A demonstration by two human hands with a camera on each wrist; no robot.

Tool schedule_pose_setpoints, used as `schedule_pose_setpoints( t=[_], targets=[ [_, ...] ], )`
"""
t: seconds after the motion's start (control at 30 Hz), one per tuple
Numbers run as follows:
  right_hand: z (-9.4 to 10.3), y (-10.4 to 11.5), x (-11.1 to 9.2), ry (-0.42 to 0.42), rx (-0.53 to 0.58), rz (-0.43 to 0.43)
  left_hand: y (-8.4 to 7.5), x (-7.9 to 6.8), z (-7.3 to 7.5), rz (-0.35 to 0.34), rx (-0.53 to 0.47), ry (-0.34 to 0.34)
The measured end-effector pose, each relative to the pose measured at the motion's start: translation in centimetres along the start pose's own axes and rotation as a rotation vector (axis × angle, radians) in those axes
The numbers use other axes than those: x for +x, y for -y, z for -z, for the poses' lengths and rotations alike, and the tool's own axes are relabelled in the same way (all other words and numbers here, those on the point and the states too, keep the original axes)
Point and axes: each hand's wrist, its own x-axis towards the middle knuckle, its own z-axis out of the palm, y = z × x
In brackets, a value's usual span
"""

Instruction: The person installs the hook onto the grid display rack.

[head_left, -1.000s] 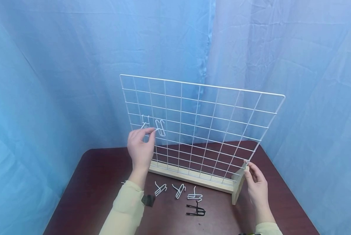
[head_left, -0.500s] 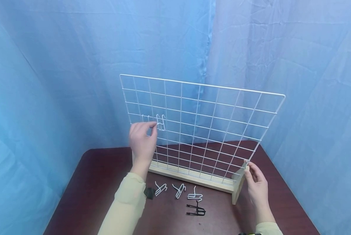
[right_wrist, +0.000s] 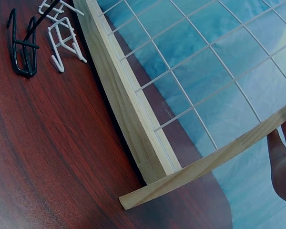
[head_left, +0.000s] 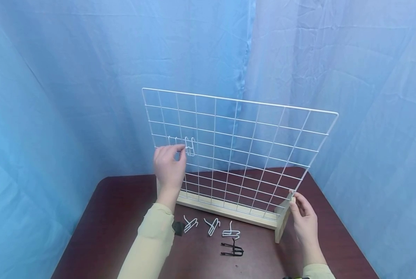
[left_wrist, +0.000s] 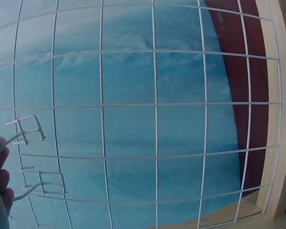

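Note:
My left hand (head_left: 169,168) pinches the stem of a white wire hook (head_left: 193,147) between thumb and fingertips, at the left part of a white wire grid panel (head_left: 237,101). The hook's two bent prongs overlap a horizontal wire there. Just to its left, a second white hook hangs on the grid; in the left wrist view this hung hook (left_wrist: 40,183) shows beside the held one. My right hand (head_left: 303,221) grips the wooden side piece (head_left: 281,226) of the stand, thumb on the near side. The panel stands in a slot along the wooden base (head_left: 225,210).
On the dark red table (head_left: 260,255), in front of the base, lie several loose hooks: a left white hook (head_left: 190,225), a middle white hook (head_left: 213,227), a right white hook (head_left: 231,233) and a black hook (head_left: 233,250). Blue curtains (head_left: 89,77) enclose the table behind and at the sides.
My left hand has raised the white hook a little along the grid and then lowered it slightly, its prongs now at the wire. My right hand has stayed on the wooden side piece.

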Motion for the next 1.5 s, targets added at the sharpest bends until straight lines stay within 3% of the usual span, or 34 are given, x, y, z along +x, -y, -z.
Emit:
schedule_pose_setpoints(
  t=[0.3,0.63,0.87,1.07,1.5],
  targets=[
    [0.0,-0.2,0.0,-0.013,0.010,-0.012,0.4,-0.4,0.0,-0.016,0.051,0.035],
    [-0.3,2.1,-0.8,0.001,0.006,-0.009,0.0,-1.2,0.4,-0.014,-0.034,0.052],
    [0.0,0.2,-0.2,0.000,0.006,0.002,-0.8,-1.4,1.2,-0.011,-0.102,0.011],
    [0.0,0.0,-0.1,0.003,-0.011,0.007,-1.0,-1.8,1.8,-0.004,-0.114,-0.016],
    [0.1,-0.1,-0.1,0.000,0.006,-0.011,-0.4,-3.9,2.3,0.009,-0.158,0.010]
  ],
)
